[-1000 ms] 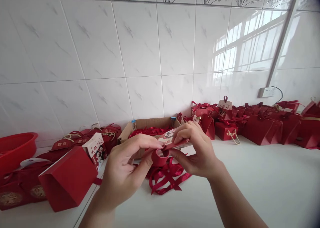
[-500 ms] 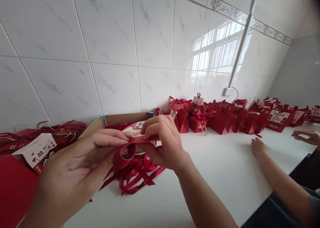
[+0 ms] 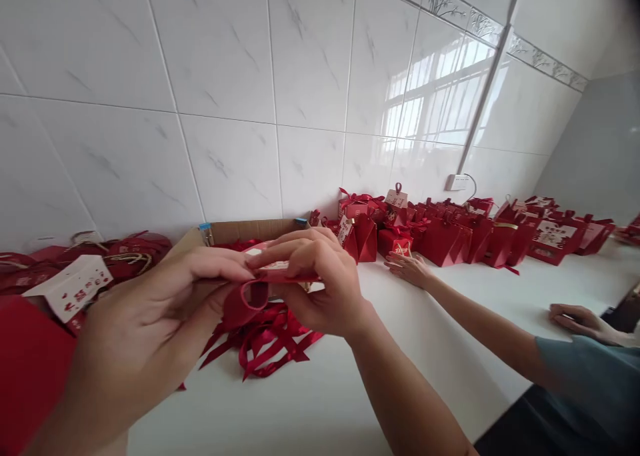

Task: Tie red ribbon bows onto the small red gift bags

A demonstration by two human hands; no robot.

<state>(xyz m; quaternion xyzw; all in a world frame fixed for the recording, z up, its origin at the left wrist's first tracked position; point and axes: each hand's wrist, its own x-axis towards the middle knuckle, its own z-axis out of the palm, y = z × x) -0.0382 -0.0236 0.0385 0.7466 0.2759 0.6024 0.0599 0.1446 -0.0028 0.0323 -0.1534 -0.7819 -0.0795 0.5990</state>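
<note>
One piece (image 3: 295,279), red: held in the air above the counter (image 3: 240,413), between your left hand (image 3: 145,336) and right hand (image 3: 325,289); your fingers cover most of it.
Left hand: thumb and fingers clamped on a red strap (image 3: 234,313), bent into a round loop.
Right hand: fingers above, thumb below, clamped on the piece, close beside the left.
Strap: judged to be at the shaping step, its curve being set at the piece's edge; the join itself is hidden.
Next move: seems to call for you to pin the curve while steadying the edge; a slack pinch could let it spring open.
Ribbons (image 3: 273,317): loosely heaped on the counter, beneath your hands.
Carton (image 3: 255,229): open, against the wall.
Co-worker's hand (image 3: 410,271): just beside a small box (image 3: 397,241); whether touching cannot be told.
</note>
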